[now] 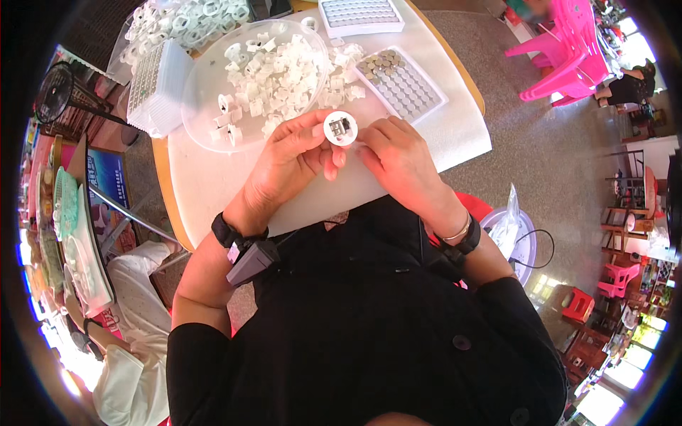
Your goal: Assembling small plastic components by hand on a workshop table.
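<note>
My left hand (297,148) holds a small round white plastic housing (332,140) between thumb and fingers, with metal contacts and a dark piece showing in its open face. Close to its right edge, my right hand (403,155) has its fingers pinched together; what they hold, if anything, is hidden. Beyond my left hand, a clear round tub lid or shallow tray (202,106) bears a heap of white plastic parts (284,74), some spilling over its right side. Past my right hand lies a white compartment tray (415,96) with small round grey discs (383,62) piled at its far end.
A stack of clear trays (153,92) stands on the table's left, with a tub of white rings (186,25) behind it. Another white tray (361,15) sits at the far edge. A person in white (135,341) is seated left; pink chairs (568,50) stand right.
</note>
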Motion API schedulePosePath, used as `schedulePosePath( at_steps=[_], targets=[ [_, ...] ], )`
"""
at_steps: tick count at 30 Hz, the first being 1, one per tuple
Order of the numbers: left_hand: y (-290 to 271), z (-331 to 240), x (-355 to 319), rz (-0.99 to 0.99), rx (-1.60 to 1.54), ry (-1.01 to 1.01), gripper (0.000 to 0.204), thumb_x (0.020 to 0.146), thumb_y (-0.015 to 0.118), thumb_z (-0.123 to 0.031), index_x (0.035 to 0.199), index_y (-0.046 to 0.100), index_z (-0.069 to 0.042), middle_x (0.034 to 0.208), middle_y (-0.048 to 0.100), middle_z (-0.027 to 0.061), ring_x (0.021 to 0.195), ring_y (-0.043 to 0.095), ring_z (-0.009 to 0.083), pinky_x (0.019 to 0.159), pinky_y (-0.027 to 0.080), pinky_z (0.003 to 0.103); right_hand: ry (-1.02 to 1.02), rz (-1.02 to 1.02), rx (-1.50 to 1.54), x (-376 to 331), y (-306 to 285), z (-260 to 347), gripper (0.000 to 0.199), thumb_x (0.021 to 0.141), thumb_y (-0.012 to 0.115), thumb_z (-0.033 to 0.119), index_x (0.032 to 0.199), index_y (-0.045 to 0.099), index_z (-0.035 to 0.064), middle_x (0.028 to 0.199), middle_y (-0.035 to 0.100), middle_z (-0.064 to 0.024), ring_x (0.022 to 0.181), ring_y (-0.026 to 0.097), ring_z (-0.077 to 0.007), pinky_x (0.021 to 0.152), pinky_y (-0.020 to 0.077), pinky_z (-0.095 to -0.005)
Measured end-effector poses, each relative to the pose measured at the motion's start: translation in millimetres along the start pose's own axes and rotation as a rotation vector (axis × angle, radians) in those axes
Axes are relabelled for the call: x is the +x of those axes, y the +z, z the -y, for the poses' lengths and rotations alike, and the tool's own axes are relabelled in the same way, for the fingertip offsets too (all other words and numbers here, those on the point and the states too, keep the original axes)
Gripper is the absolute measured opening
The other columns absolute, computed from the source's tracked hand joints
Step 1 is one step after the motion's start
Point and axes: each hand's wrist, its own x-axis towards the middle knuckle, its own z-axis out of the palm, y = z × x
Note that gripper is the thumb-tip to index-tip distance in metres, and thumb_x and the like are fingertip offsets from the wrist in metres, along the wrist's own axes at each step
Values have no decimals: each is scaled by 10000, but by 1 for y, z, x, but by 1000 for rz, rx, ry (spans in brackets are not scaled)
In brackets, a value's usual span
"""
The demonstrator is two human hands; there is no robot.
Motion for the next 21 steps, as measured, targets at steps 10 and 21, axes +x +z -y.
schedulePosePath(
  at_steps=[10,21],
  targets=[
    [-1,1,0,-8,-6,6,345,946,529,-183,1195,520,56,942,633,145,757,622,201,606,523,282,122,-147,-46,-3,5,-6,174,689,637,15,859,617,50,719,571,-80,729,558,-276,671,463,-388],
    [-2,1,0,-10,30,5,342,945,529,-194,1185,529,50,938,635,133,760,620,188,605,519,280,126,-26,51,-8,-10,-6,204,706,620,-30,899,647,33,795,593,-89,794,559,-275,723,468,-379]
  ],
)
